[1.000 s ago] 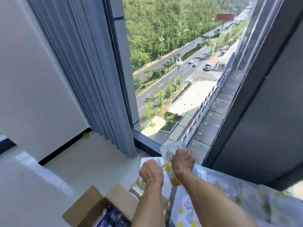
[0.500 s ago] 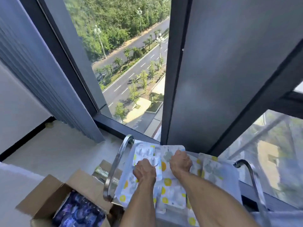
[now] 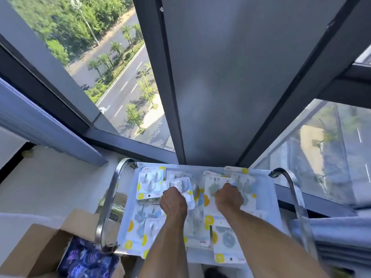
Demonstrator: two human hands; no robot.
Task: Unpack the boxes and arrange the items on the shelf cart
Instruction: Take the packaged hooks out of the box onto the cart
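The shelf cart's white top tray (image 3: 267,183) stands below me against the window, with a chrome handle loop at each end. Several flat blister packs with yellow dots lie spread over it. My left hand (image 3: 173,201) grips a clear-fronted pack (image 3: 180,184) near the tray's middle. My right hand (image 3: 227,197) grips another pack (image 3: 244,184) printed with pale green shapes, further right. Both packs lie low over the others. An open cardboard box (image 3: 36,245) sits on the floor at lower left, holding purple packets (image 3: 86,261).
Tall window panes and a dark frame post (image 3: 220,77) rise right behind the cart. A grey curtain (image 3: 40,125) hangs at left. The left chrome handle (image 3: 108,205) stands between box and tray, the right chrome handle (image 3: 297,197) by folded grey fabric (image 3: 341,233).
The view has swung right and down, so the whole cart top shows. Both hands have spread apart across the tray, each carrying its pack outward from the middle.
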